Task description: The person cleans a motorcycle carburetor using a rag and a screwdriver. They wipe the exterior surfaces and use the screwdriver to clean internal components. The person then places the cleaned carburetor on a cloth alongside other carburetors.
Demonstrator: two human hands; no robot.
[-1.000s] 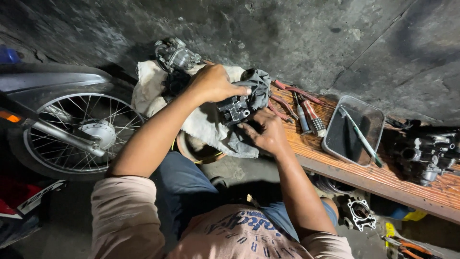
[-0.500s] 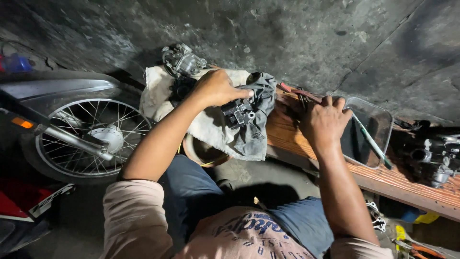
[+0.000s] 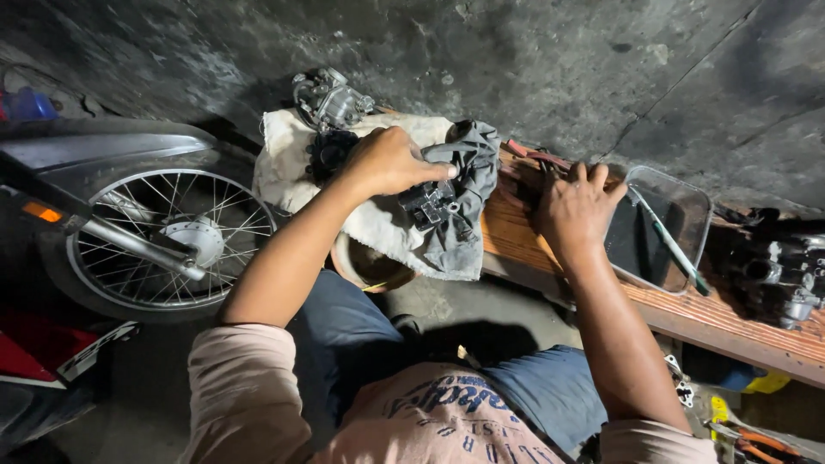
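- Your left hand (image 3: pixel 391 161) is curling down over a small dark metal engine part (image 3: pixel 427 203), fingers bent around its top, gripping it against the grey rag (image 3: pixel 468 206) spread beneath.
- That engine part is sitting directly under your left palm and fingertips, on the cloth, at the near end of the wooden bench (image 3: pixel 730 322).
- The grey rag is lying over a larger off-white cloth (image 3: pixel 284 163) that is spreading out beyond your left wrist.
- Just past your left knuckles, a black toothed part (image 3: pixel 329 150) is resting on the off-white cloth, and further beyond it a silvery carburettor-like casting (image 3: pixel 331 99) is sitting against the wall.
- Your right hand (image 3: pixel 576 210) is lying palm down on the bench, fingers loosely spread and slightly bent over a few red-handled tools (image 3: pixel 528 155); whether it is actually gripping one, you cannot tell from here.
- Just to the outside of your right hand, a clear plastic tray (image 3: pixel 700 215) is resting on the bench with a long thin tool (image 3: pixel 670 245) lying across it.
- Further out past that tray, a dark engine assembly (image 3: pixel 782 266) is sitting on the bench.
- Well away from your left elbow, a spoked motorcycle wheel (image 3: pixel 159 241) is standing on the floor.
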